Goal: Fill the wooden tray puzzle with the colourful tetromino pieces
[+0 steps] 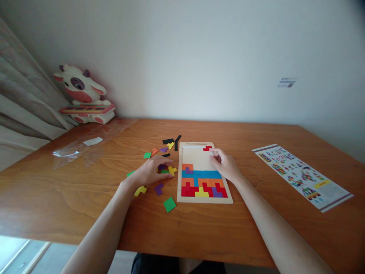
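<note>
In the head view, the board [205, 200] lies on the worktop [85, 198], its near half packed with coloured pieces up to the blue ones [207, 174]. Past that, you have an orange piece [187, 166] at the left edge and a red piece [207, 148] near the far right corner; the rest of the field is bare, roughly half. Your right hand [224, 164] reaches over the board's right edge, thumb and forefinger close together by the red piece (whether they pinch anything, you cannot tell). Your left hand [151, 171] is loosely spread, gripping nothing visible, beside a loose yellow piece [172, 171]. More pieces, among them a green square [170, 204] and black strips [168, 141], remain off the board's left edge.
</note>
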A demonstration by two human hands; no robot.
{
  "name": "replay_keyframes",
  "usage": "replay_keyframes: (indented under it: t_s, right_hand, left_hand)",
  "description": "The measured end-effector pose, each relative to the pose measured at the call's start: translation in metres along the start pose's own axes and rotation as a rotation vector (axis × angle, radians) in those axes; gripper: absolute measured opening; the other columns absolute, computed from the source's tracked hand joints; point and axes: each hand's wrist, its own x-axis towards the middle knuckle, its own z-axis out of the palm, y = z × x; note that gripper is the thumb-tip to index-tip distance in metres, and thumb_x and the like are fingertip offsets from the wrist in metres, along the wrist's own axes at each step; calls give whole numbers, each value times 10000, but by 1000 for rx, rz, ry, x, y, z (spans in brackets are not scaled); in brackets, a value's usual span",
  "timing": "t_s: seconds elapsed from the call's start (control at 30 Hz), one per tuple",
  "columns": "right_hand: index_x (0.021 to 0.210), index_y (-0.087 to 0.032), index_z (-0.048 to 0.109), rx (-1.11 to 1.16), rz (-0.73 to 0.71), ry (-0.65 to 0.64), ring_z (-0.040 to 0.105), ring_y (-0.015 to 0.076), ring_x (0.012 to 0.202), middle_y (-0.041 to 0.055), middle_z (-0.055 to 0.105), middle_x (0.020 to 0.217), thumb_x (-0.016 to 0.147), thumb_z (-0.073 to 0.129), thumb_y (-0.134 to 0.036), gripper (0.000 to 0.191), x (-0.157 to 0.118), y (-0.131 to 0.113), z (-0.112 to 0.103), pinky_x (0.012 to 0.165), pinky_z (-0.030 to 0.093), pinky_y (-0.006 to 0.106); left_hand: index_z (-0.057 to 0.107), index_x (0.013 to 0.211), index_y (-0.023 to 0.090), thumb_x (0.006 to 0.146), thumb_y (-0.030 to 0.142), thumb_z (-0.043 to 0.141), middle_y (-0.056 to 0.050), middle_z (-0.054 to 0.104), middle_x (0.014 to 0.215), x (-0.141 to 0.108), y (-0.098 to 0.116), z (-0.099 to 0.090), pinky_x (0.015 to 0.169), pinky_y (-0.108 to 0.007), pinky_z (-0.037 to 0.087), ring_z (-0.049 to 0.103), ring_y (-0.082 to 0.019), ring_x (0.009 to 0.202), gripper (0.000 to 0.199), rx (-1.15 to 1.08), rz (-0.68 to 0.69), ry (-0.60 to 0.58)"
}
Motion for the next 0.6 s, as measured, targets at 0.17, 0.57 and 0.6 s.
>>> replay_keyframes:
  t_s: [0.17, 0.57, 0.6]
  right_hand:
    - [1093, -201, 587, 2, 4, -4, 566, 178, 616, 20, 637, 728, 890, 491, -353, 271, 0, -1, -1, 604, 435, 310]
    - [1078, -198, 593, -12, 8, 2, 572, 179, 618, 22, 648, 734, 890, 491, -357, 267, 1, -1, 0, 608, 430, 313]
    - [1076, -199, 593, -13, 4, 1, 573, 180, 618, 23, 648, 730, 890, 490, -358, 266, 1, -1, 0, 605, 431, 313]
  left_hand:
    - [688, 1077, 229, 813, 521, 652, -70, 696, 1044, 0, 0, 3, 872, -335, 504, 633, -226, 980, 395, 15, 11, 3]
    - [599, 931, 193, 839, 497, 637, -59, 619, 955, 3, 13, 1, 809, -340, 482, 594, -210, 892, 320, 51, 40, 63]
    - [592, 920, 195, 829, 499, 648, -50, 621, 931, 3, 13, 1, 777, -328, 484, 598, -202, 856, 321, 43, 28, 62]
